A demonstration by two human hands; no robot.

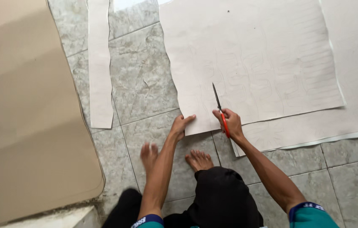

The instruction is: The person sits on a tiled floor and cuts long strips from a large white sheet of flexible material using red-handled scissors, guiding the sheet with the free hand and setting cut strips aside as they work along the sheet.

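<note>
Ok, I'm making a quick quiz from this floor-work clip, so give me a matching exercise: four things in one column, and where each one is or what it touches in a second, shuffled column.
Things:
1. scissors
2. left hand
3. narrow strip
4. tan sheet

Places:
A. lying alone on the grey floor tiles, left of the traced sheet
B. covering the far left of the floor
C. pressed flat on the near edge of the traced sheet
D. held in the right hand, blades pointing away over the traced sheet

Pairs: 1-D, 2-C, 3-A, 4-B
</note>
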